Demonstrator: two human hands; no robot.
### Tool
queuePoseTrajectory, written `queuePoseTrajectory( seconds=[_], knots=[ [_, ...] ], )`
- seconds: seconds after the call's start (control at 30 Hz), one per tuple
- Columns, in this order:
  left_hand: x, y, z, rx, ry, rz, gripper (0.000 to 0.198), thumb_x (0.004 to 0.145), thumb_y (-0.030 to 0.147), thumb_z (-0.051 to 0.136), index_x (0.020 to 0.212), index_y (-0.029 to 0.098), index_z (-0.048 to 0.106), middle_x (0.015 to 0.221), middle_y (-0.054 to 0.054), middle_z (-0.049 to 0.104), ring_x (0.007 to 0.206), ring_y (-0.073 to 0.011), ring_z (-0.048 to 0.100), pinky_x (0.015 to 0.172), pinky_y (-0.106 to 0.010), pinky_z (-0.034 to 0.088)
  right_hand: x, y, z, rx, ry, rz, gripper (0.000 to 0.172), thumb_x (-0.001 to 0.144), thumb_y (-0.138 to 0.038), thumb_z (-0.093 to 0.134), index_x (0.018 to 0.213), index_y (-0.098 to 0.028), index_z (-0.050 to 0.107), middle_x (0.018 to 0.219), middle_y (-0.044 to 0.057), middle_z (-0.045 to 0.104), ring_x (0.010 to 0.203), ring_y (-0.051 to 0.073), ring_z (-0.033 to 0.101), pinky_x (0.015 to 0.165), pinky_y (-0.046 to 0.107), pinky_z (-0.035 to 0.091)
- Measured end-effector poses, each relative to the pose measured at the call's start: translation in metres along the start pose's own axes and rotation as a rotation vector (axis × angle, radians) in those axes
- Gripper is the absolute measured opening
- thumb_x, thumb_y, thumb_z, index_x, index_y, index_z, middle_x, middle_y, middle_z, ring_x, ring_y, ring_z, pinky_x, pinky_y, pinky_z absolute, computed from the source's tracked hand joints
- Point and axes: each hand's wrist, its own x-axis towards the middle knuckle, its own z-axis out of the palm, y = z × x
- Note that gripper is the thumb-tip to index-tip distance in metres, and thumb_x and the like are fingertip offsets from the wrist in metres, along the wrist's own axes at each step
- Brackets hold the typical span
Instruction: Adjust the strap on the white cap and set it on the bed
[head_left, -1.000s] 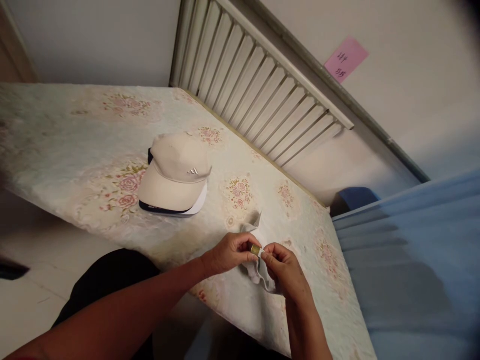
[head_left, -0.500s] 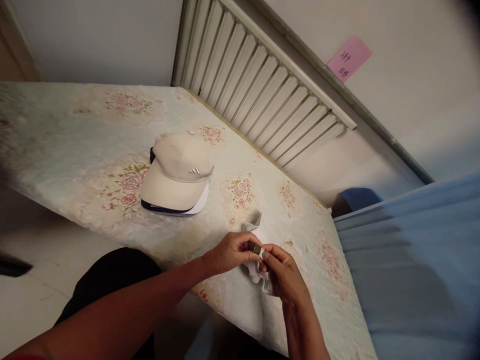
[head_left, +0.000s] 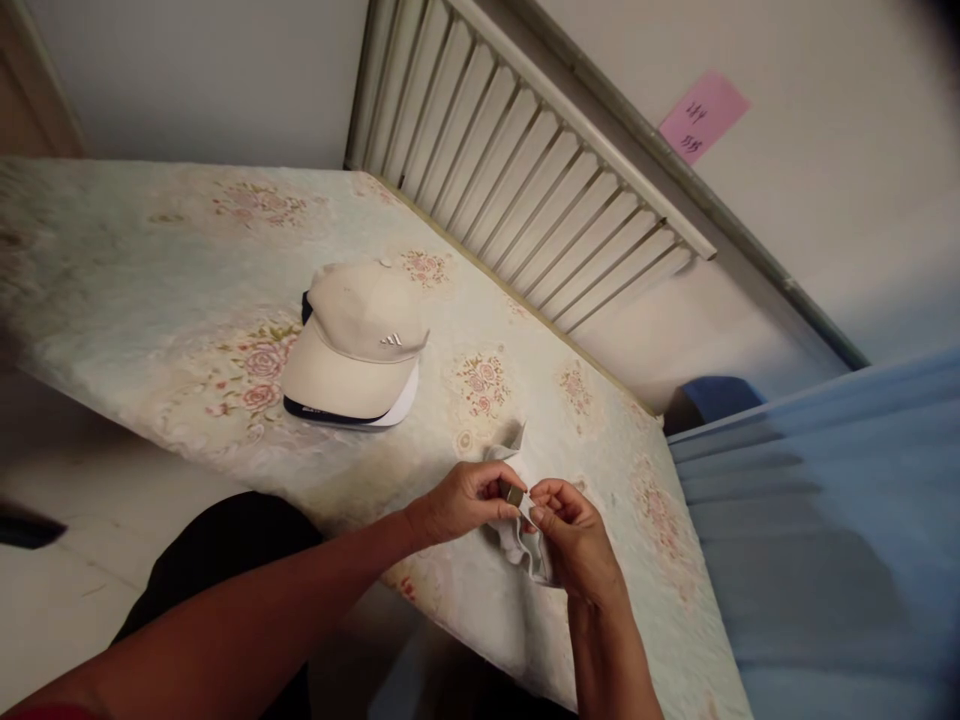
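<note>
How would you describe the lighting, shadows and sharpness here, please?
Head view: a broad, soft shadow falls on the blue curtain; head view: the upper right corner darkens to black; head view: the metallic piece in the left hand is too small to read clearly.

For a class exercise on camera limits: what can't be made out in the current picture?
Head view: small metallic-looking piece, partly hidden by left hand.
Head view: white piece by right hand, too small to identify.
Head view: pale cloth, partly behind right hand.
Head view: dark cap, crown mostly covered by beige cap.
Head view: blue curtain, cut off by right edge.
</note>
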Motion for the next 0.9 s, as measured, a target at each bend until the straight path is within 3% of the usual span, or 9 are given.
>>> queuePoseTrajectory(
  seconds=[0.37,0.57,0.8,0.9],
  knots=[
    [0.0,-0.004,0.0,0.086,-0.012,0.022,0.028,0.071,0.031,0.07,0.093,0.014,0.064,0.073,0.002,0.054,0.062,-0.0076,0.043,0.059,-0.02,0.035,0.001,-0.001,0.006,0.099,-0.009,0.039,0.021,0.064,-0.029,0.073,0.075,-0.02,0.057,0.056,-0.004,0.054,0.05,0.009,0.045,0.052,0.023,0.034],
    [-0.001,-0.001,-0.001,0.14,0.0,0.041,0.025,0.071,0.029,0.069,0.091,0.013,0.064,0.076,0.001,0.058,0.064,-0.0085,0.046,0.059,-0.02,0.036,0.004,0.004,0.013,0.033,0.077,0.018,0.022,0.063,-0.028,0.073,0.075,-0.021,0.056,0.055,-0.005,0.054,0.049,0.01,0.045,0.052,0.022,0.034],
    [-0.001,-0.002,-0.003,0.149,-0.014,0.058,0.027,0.072,0.03,0.069,0.094,0.014,0.065,0.076,0.001,0.058,0.063,-0.008,0.046,0.059,-0.02,0.036,-0.011,0.001,0.0,-0.011,0.025,0.122,0.025,0.067,-0.034,0.073,0.086,-0.021,0.061,0.066,-0.002,0.062,0.057,0.011,0.054,0.056,0.023,0.04],
    [-0.001,-0.003,-0.003,0.145,-0.024,0.057,0.027,0.071,0.029,0.07,0.094,0.014,0.065,0.078,0.0,0.058,0.065,-0.0085,0.048,0.06,-0.02,0.037,-0.014,0.001,-0.004,-0.027,0.008,0.128,0.022,0.068,-0.031,0.072,0.084,-0.021,0.062,0.062,-0.002,0.062,0.054,0.01,0.053,0.055,0.022,0.039]
  ],
)
